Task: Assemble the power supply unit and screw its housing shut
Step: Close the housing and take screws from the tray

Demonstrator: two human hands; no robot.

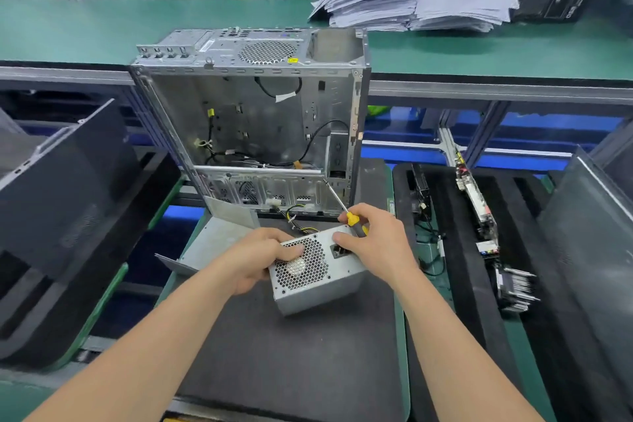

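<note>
The power supply unit (315, 271) is found at centre frame, set on the mat (291, 353) that fills the lower centre. It is gripped at its left edge by the left hand (260, 257) and touched at its upper right corner by the right hand (376, 240). The screwdriver (352, 218) is held in the right hand, shaft directed to the upper left. A metal cover (212, 243) is laid left of the unit. The open computer case (253, 120) is stood behind it. Stacked papers (411, 3) are laid on the rear bench (102, 27) at upper right. A circuit board (476, 202) is lodged in the tray (455, 284) right of the mat.
</note>
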